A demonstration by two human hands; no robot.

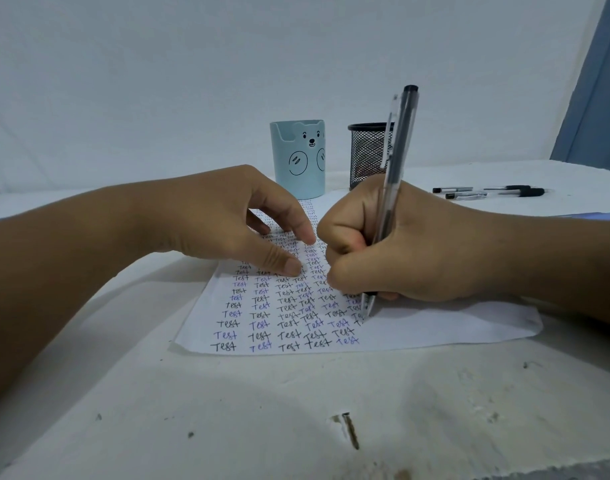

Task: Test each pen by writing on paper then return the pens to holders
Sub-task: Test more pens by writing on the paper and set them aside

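Now my right hand [411,244] pinches a black pen [393,188], tip on the paper [452,327] lying before both holders, while my left hand [227,216] presses spread fingertips [293,266] onto the sheet.

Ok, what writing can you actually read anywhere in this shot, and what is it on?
"Test": handwritten over and over in columns, in black and blue ink, on the paper.
Upper rows near the left hand: too small to read surely.
Blue bear holder: a drawn face, no words.
Mesh holder, loose pens, pen in the right hand: no readable print.
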